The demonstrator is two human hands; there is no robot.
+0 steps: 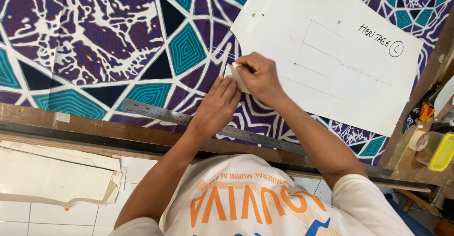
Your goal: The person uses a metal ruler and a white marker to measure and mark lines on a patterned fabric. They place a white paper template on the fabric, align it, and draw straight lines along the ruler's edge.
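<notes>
Chalk (235,72), a small pale wedge, is showing only at its upper tip from where I am watching; the rest is sitting hidden inside the right hand (259,77), so I cannot tell its full shape. The right thumb and forefinger are pinching it, with the other fingers curling in behind, right at the lower left corner of the paper pattern (331,51). That white pattern is lying flat on the patterned cloth (94,42), and its top edge is running out of view. The left hand (216,107) is lying palm down just beside the right one, its fingers pressed together and flat, the fingertips (229,86) touching the underside of the chalk hand and resting on the cloth. The heel of the left hand is covering the middle of a steel ruler (156,113), which is lying slantwise along the near edge of the cloth, beside the wooden table edge (71,125). At far right a roll of tape (418,140) and a yellow box (443,153) are being cut off by the frame. Whether the chalk is actually touching the cloth I cannot make out.
</notes>
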